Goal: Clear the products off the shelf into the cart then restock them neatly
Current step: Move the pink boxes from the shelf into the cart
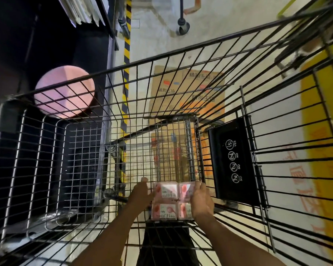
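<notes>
Several pink dental floss packs [166,200] sit side by side between my two hands, low inside the wire cart [123,66], close to its near end. My left hand [141,193] presses flat against the left side of the packs, fingers straight and pointing away from me. My right hand [201,200] curls over their right side and grips them. The cart's mesh floor [138,160] lies beyond the packs. A dark shelf unit [46,45] stands at the left of the cart.
A black child-seat flap [233,160] with warning icons hangs on the cart's right inner wall. A round pink disc [63,91] sits at the shelf beyond the cart's left rim. Flattened cardboard [186,89] lies on the floor under the cart. Yellow-black hazard tape [127,50] runs along the shelf base.
</notes>
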`<move>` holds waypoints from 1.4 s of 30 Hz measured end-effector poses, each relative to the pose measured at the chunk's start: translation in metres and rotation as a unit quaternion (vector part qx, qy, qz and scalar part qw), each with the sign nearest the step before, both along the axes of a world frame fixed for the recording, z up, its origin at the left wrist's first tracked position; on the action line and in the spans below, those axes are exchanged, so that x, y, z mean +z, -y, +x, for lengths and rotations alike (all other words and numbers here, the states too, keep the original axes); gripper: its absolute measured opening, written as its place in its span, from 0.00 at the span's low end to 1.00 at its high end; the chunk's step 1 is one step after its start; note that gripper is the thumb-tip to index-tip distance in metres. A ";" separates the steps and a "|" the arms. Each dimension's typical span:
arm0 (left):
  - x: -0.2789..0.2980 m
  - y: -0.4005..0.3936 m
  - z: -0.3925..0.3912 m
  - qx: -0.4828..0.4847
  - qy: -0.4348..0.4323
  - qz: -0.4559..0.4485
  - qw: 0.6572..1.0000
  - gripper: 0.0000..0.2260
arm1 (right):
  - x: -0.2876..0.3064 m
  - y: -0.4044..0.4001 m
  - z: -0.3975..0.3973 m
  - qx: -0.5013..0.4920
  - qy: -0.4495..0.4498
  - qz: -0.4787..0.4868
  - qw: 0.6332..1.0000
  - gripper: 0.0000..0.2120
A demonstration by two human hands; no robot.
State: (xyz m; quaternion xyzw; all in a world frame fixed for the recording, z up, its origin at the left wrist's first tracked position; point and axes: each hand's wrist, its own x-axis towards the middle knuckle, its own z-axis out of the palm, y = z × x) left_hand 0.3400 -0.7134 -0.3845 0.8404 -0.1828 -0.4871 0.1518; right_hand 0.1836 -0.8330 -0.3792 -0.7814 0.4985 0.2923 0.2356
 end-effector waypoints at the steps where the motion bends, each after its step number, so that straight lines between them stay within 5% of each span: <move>1: 0.009 0.001 0.005 -0.008 0.017 -0.002 1.000 0.24 | 0.005 0.000 0.003 0.001 0.015 0.020 1.000 0.22; 4: 0.058 -0.007 0.025 -0.030 0.066 -0.027 0.997 0.20 | 0.042 -0.002 0.025 0.133 0.083 0.033 0.987 0.10; 11: 0.198 -0.063 0.048 -0.049 0.297 -0.165 0.939 0.18 | 0.163 -0.016 0.094 0.289 0.339 -0.026 0.895 0.14; 17: 0.294 -0.144 0.016 0.080 0.460 -0.230 0.854 0.21 | 0.275 -0.059 0.114 0.391 0.481 -0.005 0.785 0.23; 20: 0.324 -0.190 -0.021 0.146 0.502 -0.209 0.826 0.25 | 0.320 -0.091 0.111 0.439 0.519 0.039 0.732 0.29; 24: 0.357 -0.243 -0.083 0.272 0.559 -0.171 0.765 0.27 | 0.355 -0.146 0.105 0.504 0.578 0.075 0.638 0.25; 31: 0.378 -0.324 -0.163 0.410 0.590 -0.085 0.691 0.28 | 0.377 -0.251 0.084 0.559 0.603 0.200 0.533 0.24; 37: 0.381 -0.391 -0.176 0.473 0.588 -0.064 0.653 0.25 | 0.374 -0.335 0.088 0.567 0.602 0.246 0.506 0.25; 42: 0.377 -0.457 -0.155 0.501 0.566 -0.042 0.653 0.27 | 0.371 -0.397 0.116 0.557 0.580 0.257 0.535 0.23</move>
